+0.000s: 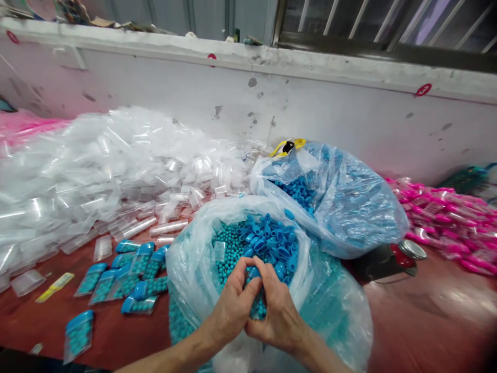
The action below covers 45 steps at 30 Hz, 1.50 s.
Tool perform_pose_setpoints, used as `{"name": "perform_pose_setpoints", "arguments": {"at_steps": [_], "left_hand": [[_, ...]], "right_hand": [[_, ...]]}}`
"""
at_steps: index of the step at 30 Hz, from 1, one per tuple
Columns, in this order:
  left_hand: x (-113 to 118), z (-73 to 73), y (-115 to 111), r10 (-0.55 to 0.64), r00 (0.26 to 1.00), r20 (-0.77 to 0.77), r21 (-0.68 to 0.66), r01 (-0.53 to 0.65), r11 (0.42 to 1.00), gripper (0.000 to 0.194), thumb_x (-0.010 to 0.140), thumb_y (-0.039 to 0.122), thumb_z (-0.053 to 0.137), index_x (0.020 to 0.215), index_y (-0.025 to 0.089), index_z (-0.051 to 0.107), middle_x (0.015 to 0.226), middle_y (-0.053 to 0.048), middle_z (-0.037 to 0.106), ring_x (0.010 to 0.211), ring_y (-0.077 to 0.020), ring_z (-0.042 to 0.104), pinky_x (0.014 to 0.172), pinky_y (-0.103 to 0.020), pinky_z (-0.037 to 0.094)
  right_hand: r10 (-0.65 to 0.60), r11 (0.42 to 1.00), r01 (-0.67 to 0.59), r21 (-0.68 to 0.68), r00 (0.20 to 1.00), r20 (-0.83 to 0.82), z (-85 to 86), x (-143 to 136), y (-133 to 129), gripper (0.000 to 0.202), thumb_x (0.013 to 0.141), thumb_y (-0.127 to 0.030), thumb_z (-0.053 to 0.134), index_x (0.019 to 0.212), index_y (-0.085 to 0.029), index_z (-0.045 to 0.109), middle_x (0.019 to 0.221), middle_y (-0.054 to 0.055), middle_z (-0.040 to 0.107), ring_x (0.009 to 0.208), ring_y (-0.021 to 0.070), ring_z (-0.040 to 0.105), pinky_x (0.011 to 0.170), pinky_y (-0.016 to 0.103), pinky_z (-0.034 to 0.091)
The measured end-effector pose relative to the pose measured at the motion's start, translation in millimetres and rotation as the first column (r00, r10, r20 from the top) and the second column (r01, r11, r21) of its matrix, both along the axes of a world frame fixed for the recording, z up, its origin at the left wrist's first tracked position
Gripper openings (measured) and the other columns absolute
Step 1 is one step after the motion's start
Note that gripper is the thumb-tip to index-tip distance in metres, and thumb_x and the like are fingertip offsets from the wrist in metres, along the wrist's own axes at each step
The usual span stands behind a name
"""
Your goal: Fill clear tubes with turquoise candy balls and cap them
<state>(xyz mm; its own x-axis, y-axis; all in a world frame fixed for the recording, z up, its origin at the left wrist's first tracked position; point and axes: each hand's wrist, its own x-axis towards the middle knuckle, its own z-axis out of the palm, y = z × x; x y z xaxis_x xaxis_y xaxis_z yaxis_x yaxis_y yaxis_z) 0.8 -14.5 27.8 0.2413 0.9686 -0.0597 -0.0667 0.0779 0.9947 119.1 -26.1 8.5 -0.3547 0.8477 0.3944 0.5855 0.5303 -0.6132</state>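
Observation:
My left hand [236, 298] and my right hand [275, 305] meet over an open plastic bag [186, 259]. Between them they hold a small clear container [259, 310] with teal beads inside, and their fingertips are on its blue cap [253, 273]. Inside the bag, teal beads [230, 248] lie on the left and loose blue caps [272, 235] on the right. A clear empty container [219, 252] rests on the beads. Filled, capped containers [130, 277] lie on the red table to the left.
Clear empty containers [116, 166] are heaped at the back left. Behind the beads sits a bag of blue caps [349, 202]. A metal-lidded jar [412, 250] and pink packets [446, 223] are at the right. A yellow item [56, 286] lies at the left.

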Motion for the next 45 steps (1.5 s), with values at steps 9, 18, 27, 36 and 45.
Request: {"name": "perform_pose_setpoints", "arguments": {"at_steps": [9,18,27,36,45], "left_hand": [[-1.8,5.5,-3.1,-0.06,0.984,0.168,-0.149,0.085,0.985,0.033,0.076,0.037,0.051,0.103,0.02,0.042,0.071,0.003,0.05,0.058,-0.0084,0.046,0.054,-0.02,0.038],[2.6,-5.3,-6.2,0.012,0.995,0.102,-0.159,0.005,0.987,0.017,0.076,0.032,0.05,0.087,0.021,0.044,0.057,0.008,0.042,0.048,-0.0069,0.039,0.047,-0.018,0.033],[-26.2,-8.0,-10.9,0.017,1.0,0.005,-0.087,-0.017,0.996,0.019,0.079,0.031,0.048,0.093,0.019,0.048,0.066,0.005,0.044,0.056,-0.0074,0.041,0.054,-0.019,0.037],[-172.6,-23.1,6.8,0.529,0.749,-0.399,0.285,-0.447,0.848,0.021,0.08,0.032,0.044,0.097,0.02,0.044,0.086,0.0,0.054,0.078,-0.0145,0.052,0.073,-0.028,0.043],[-267.2,-77.9,56.8,0.521,0.295,-0.801,0.501,-0.146,0.853,0.032,0.081,0.029,0.04,0.109,0.016,0.05,0.11,-0.01,0.055,0.105,-0.0222,0.048,0.092,-0.04,0.036]], "right_hand": [[-0.087,0.992,0.081,-0.095,0.995,-0.053,2.3,-1.2,-5.4,0.076,0.062,-0.023,0.059,0.128,-0.012,0.023,0.115,0.017,0.048,0.098,0.0275,0.055,0.076,0.038,0.049],[-0.077,0.997,0.079,0.016,0.991,-0.106,-13.1,-8.6,-11.1,0.077,0.061,-0.022,0.06,0.126,-0.014,0.021,0.112,0.015,0.047,0.096,0.0271,0.055,0.074,0.036,0.049],[0.087,0.958,-0.07,-0.277,0.995,0.049,-17.5,-17.6,-4.6,0.092,0.063,-0.017,0.06,0.138,-0.018,0.007,0.137,0.016,0.028,0.121,0.0285,0.036,0.09,0.041,0.041],[0.427,0.903,-0.423,-0.073,0.869,0.25,12.6,-79.4,-1.6,0.065,0.074,-0.018,0.056,0.133,-0.018,0.027,0.127,0.013,0.046,0.107,0.0253,0.051,0.085,0.036,0.047],[0.194,0.875,-0.422,0.238,0.755,0.627,-28.4,-207.7,65.1,0.04,0.08,-0.005,0.041,0.12,-0.001,0.04,0.118,0.026,0.05,0.112,0.0306,0.046,0.091,0.054,0.035]]}}
